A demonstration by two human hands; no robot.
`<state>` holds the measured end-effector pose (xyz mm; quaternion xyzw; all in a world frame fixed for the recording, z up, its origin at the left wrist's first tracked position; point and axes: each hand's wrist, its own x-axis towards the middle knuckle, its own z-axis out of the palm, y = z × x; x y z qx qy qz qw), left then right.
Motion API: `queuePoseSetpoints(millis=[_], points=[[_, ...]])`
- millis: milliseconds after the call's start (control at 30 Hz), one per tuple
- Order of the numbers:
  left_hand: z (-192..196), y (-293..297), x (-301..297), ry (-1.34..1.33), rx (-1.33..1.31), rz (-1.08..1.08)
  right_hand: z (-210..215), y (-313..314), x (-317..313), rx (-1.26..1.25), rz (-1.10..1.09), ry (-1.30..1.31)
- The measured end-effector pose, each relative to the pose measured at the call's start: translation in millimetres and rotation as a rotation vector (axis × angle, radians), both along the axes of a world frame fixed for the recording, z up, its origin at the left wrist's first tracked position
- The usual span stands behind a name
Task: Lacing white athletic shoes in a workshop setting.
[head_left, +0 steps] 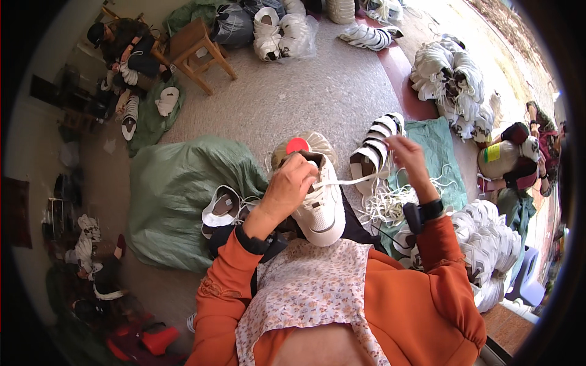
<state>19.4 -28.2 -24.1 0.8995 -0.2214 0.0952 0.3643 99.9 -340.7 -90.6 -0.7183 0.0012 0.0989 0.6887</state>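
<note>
In front of my lap a white shoe (322, 219) stands with its toe toward me. My left hand (290, 186) is closed at the shoe's opening, by the tongue and eyelets; its fingertips are partly hidden. A white shoelace (348, 181) runs taut from the eyelets to the right. My right hand (408, 157) is raised off to that side, its fingers pinched on the lace's far part. Below that hand lies a tangled heap of loose laces (390, 205). Beside it, nested shoe uppers (373, 149) form a curved row.
A clear plastic container with a red disc (298, 144) stands behind the shoe. On the left bulges a big green sack (183, 201), with white shoes (224, 204) next to it. Bundled shoe uppers (491, 241) pile up at my right. Other people (131, 52) sit farther off, near a wooden stool (194, 46).
</note>
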Motion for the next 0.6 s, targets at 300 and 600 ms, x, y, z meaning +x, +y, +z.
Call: queuePoseSetpoints(millis=[300,600], points=[[-3.7,-4.5,10.7,0.328,-0.086,0.068,22.4,92.3,-19.7,-0.119,0.716,-0.338],[-9.4,-7.5,7.7,0.247,-0.068,0.072,14.9,84.7,-14.9,0.048,0.815,-0.121]])
